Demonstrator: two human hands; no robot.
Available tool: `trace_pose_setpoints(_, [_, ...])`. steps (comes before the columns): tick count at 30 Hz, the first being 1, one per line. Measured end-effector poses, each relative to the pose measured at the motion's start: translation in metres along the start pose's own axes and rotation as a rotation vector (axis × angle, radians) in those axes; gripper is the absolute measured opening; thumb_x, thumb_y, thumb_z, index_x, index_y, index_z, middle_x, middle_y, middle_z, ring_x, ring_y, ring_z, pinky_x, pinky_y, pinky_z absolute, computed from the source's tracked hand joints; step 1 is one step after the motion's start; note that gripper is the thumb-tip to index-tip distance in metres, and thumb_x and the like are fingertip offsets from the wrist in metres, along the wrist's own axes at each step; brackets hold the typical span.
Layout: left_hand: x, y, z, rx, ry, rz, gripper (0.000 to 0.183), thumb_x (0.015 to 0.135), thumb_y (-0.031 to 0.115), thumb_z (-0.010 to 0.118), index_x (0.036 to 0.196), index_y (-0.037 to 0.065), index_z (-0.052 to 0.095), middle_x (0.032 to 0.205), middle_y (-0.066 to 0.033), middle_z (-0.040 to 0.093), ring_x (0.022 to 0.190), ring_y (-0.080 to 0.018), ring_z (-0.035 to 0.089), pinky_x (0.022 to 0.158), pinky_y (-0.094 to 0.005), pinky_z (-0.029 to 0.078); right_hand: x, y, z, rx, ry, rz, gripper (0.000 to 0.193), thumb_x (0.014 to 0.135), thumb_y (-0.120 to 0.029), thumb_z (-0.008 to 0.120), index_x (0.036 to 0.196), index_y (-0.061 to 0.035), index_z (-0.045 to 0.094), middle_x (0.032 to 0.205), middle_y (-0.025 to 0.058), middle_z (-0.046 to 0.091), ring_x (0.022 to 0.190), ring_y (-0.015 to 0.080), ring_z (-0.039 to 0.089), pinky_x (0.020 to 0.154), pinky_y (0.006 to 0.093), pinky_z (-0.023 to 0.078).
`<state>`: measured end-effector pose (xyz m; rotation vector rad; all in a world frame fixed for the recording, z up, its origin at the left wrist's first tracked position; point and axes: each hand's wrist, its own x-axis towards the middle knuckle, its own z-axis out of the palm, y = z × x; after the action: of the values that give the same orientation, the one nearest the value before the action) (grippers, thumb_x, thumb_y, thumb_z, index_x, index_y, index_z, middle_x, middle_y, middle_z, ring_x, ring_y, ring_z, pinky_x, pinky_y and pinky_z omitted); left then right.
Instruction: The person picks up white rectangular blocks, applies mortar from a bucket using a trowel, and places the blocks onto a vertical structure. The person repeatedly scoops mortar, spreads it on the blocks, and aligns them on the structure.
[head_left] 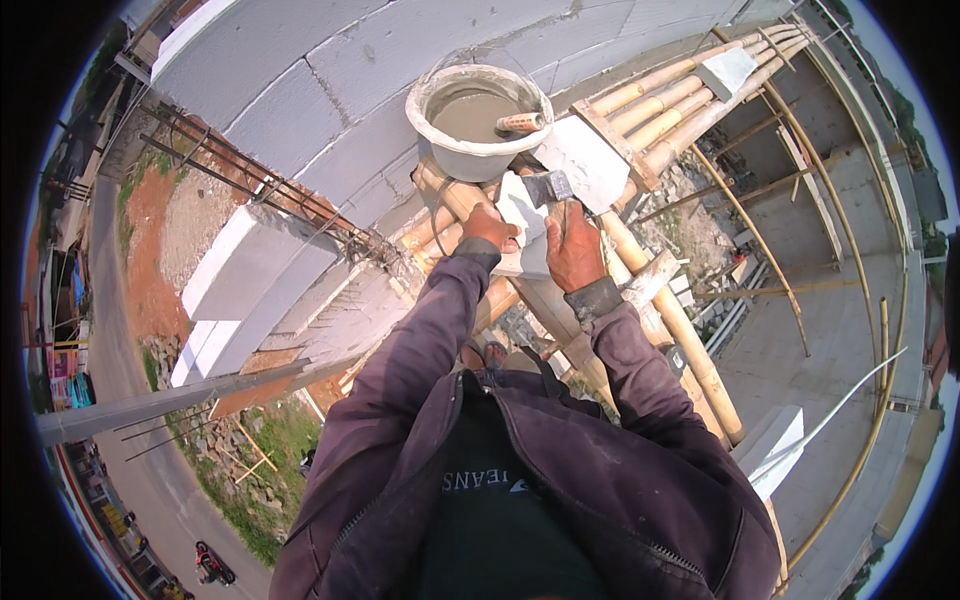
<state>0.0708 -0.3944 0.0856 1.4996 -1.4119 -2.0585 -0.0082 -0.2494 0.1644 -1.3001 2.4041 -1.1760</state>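
Observation:
My right hand (576, 250) is closed around the handle of what looks like a hammer, its dark grey metal head (548, 188) resting over a small white block piece (518, 207). My left hand (487, 228) grips that piece at its near left side, fingers partly hidden. Both hands are over a pale block (533, 262) on the bamboo scaffold. Just beyond them stands a bucket (480, 158) of wet grey mortar, a tool with an orange-and-white handle (521, 122) lying across its rim. A flat white block (590, 160) lies right of the bucket.
A light grey block wall (290, 105) rises behind the bucket. Bamboo poles (655, 105) form the platform, with gaps showing rubble (690, 225) far below. Steel rebar (250, 170) juts out on the left. A beam (170, 402) crosses left of my body, above a road (150, 480).

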Motion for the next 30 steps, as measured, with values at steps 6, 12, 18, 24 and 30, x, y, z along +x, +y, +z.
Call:
trace_pose_setpoints(6, [0.005, 0.000, 0.001, 0.099, 0.040, 0.046, 0.048, 0.071, -0.006, 0.079, 0.109, -0.008, 0.049, 0.099, -0.0214, 0.065, 0.068, -0.0264, 0.071, 0.052, -0.0338, 0.061, 0.002, 0.013, 0.014, -0.094, -0.121, 0.020, 0.025, 0.093, -0.011, 0.059, 0.106, 0.0050, 0.046, 0.076, 0.0315, 0.060, 0.074, 0.0515, 0.059, 0.063, 0.0560, 0.045])
trace_pose_setpoints(12, [0.002, 0.000, -0.006, 0.251, 0.003, 0.133, 0.057, 0.072, 0.003, 0.082, 0.113, -0.003, 0.043, 0.100, -0.0202, 0.060, 0.076, -0.0320, 0.070, 0.057, -0.0372, 0.060, -0.038, 0.057, -0.012, -0.186, 0.220, 0.112, 0.029, 0.086, -0.009, 0.064, 0.108, 0.0055, 0.054, 0.088, 0.0301, 0.064, 0.085, 0.0479, 0.062, 0.075, 0.0517, 0.049])
trace_pose_setpoints(18, [-0.017, 0.001, -0.004, 0.661, 0.113, 0.540, 0.074, 0.068, 0.021, 0.086, 0.131, 0.005, 0.051, 0.129, -0.0230, 0.047, 0.119, -0.0408, 0.051, 0.102, -0.0432, 0.044, -0.066, 0.122, -0.023, -0.224, 0.015, 0.397, 0.038, 0.077, -0.011, 0.071, 0.109, 0.0043, 0.059, 0.105, 0.0285, 0.063, 0.100, 0.0465, 0.060, 0.086, 0.0507, 0.048])
trace_pose_setpoints(24, [-0.019, -0.008, 0.006, 0.761, 0.025, 0.803, 0.081, 0.064, 0.008, 0.085, 0.137, 0.007, 0.051, 0.141, -0.0185, 0.045, 0.124, -0.0369, 0.048, 0.106, -0.0405, 0.041, -0.024, 0.105, 0.009, -0.107, 0.143, -0.104, 0.048, 0.073, -0.005, 0.072, 0.119, -0.0025, 0.061, 0.123, 0.0217, 0.054, 0.116, 0.0400, 0.053, 0.101, 0.0446, 0.042])
trace_pose_setpoints(30, [-0.033, -0.011, -0.003, 0.654, 0.016, 0.705, 0.088, 0.073, 0.009, 0.080, 0.148, 0.010, 0.035, 0.156, -0.0193, 0.023, 0.142, -0.0391, 0.028, 0.117, -0.0450, 0.030, 0.031, 0.090, 0.031, 0.001, -0.310, -0.235, 0.062, 0.068, 0.007, 0.073, 0.127, -0.0084, 0.061, 0.122, 0.0173, 0.062, 0.116, 0.0353, 0.059, 0.101, 0.0398, 0.046])
